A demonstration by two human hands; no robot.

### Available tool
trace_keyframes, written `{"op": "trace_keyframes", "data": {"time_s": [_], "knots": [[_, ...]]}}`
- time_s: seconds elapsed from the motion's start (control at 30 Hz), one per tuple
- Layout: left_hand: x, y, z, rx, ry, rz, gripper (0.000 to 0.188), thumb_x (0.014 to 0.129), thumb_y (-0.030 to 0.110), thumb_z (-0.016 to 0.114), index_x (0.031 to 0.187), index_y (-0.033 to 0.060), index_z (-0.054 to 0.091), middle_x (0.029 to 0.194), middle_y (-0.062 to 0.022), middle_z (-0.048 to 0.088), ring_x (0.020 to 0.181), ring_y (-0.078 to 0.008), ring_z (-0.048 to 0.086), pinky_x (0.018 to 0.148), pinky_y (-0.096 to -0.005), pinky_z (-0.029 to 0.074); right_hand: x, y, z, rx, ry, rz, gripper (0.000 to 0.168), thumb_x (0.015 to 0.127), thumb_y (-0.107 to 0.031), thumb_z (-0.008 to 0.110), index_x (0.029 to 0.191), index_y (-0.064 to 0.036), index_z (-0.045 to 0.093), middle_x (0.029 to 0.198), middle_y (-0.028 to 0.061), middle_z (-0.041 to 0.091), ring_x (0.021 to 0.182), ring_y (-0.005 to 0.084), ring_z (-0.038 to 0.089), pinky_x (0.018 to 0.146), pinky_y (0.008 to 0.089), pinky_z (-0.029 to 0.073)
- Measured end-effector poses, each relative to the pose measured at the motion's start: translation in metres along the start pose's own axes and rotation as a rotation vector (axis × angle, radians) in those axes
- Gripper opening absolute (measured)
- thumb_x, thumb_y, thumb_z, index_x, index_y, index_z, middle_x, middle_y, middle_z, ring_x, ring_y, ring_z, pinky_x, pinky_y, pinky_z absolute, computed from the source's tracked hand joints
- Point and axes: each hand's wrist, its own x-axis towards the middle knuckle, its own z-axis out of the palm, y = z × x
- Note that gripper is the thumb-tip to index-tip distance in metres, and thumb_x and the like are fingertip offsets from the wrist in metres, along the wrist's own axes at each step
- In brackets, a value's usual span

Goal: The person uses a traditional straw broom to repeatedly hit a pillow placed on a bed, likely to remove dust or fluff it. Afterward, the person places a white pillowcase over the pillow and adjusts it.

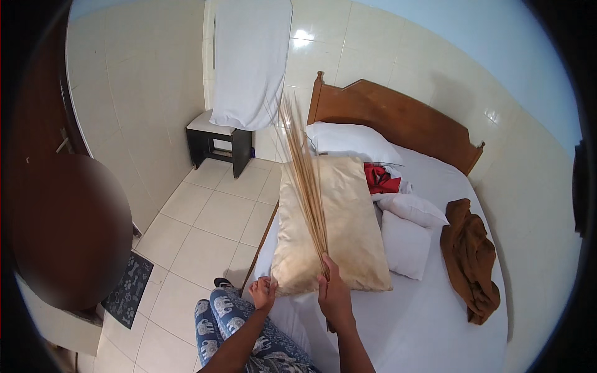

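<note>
A stick broom of thin dry ribs (310, 205) slants across a cream satin pillow (352, 210). My right hand (336, 293) grips its bundled lower end, and the loose tips fan out past the pillow's far left corner. Whether the ribs touch the pillow I cannot tell. At the pillow's near left corner is my left hand (262, 293), fingers curled on the cloth edge. The pillow lies flat on a bed with a white sheet (410, 321).
Beyond lie a white pillow (354, 142), red cloth (382, 178), small white cushions (406, 242) and a brown cloth (470, 261). A wooden headboard (396, 112) closes the far end. Left stand a black stool (219, 140) under a hanging white cloth (252, 60), and a patterned mat (128, 289).
</note>
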Motion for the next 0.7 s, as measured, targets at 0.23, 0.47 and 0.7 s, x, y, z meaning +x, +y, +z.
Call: {"op": "trace_keyframes", "data": {"time_s": [0.23,0.47,0.7], "knots": [[0.002,-0.013,-0.002,-0.264,0.036,-0.157,0.032,0.080,0.030,0.064,0.098,0.0055,0.053,0.077,-0.0057,0.056,0.085,-0.0245,0.052,0.088,-0.0420,0.031,-0.070,0.024,0.025,-0.261,-0.229,0.213,0.046,0.086,-0.010,0.053,0.129,-0.010,0.039,0.104,0.0253,0.058,0.085,0.0440,0.059,0.069,0.0453,0.049],[0.031,0.014,0.000,-0.151,0.341,-0.120,0.047,0.090,0.033,0.050,0.120,-0.0017,0.043,0.118,-0.0190,0.048,0.113,-0.0340,0.042,0.098,-0.0436,0.028,-0.085,0.030,-0.027,0.036,-0.098,0.013,0.034,0.089,-0.014,0.049,0.123,-0.012,0.047,0.088,0.0190,0.059,0.077,0.0398,0.059,0.065,0.0461,0.048],[0.073,0.106,0.022,-0.141,0.061,0.046,0.061,0.092,0.030,0.039,0.142,0.0017,0.017,0.149,-0.0158,0.015,0.139,-0.0339,0.008,0.108,-0.0550,0.004,-0.027,0.041,0.025,-0.089,0.293,-0.030,0.035,0.091,-0.012,0.044,0.126,-0.009,0.044,0.099,0.0204,0.060,0.084,0.0399,0.059,0.072,0.0441,0.047]]}}
